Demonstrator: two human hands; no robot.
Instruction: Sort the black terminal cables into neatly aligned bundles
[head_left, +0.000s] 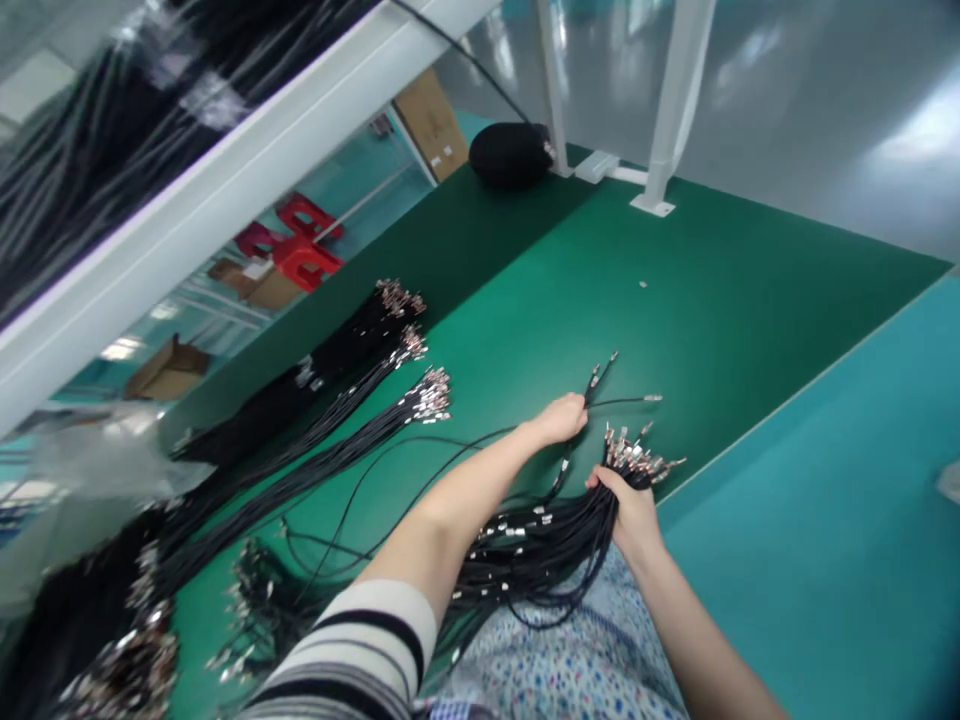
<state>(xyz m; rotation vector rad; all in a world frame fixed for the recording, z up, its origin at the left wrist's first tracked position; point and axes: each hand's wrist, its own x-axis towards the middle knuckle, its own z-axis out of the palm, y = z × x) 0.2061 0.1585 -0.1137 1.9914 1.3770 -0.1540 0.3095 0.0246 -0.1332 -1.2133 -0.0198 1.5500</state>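
Right hand: my right hand (634, 510) is closed around a bundle (555, 545) of thin black wires, gripping just behind the metal terminals (637, 458) that fan out past my fingers.
Left hand: my left hand (562, 417) is closed in a pinch on a few loose wires (600, 385), held just beyond the bundle, their tips lifted off the desk (750, 300).
Where the bundle is: at the near edge of the desk, its tails sagging down over my lap.
Weight: I judge it light; one hand carries the whole bunch.
Stiffness: soft and floppy; the wires droop and loop wherever they are not held.
Slip: smooth jackets, so I expect single strands to slide out of a loose grip.
Fragile parts: the small crimped terminals look easy to bend or snag on each other.
Where to hold: on the black jackets close behind the terminals, ends level, not on the metal itself.
Single wires: best pinched between thumb and finger near the tip.
Nearby: sorted wire bunches (360, 400) lie fanned out to the left on the desk, well apart from my hands; a tangled pile (112, 640) sits at the near left.
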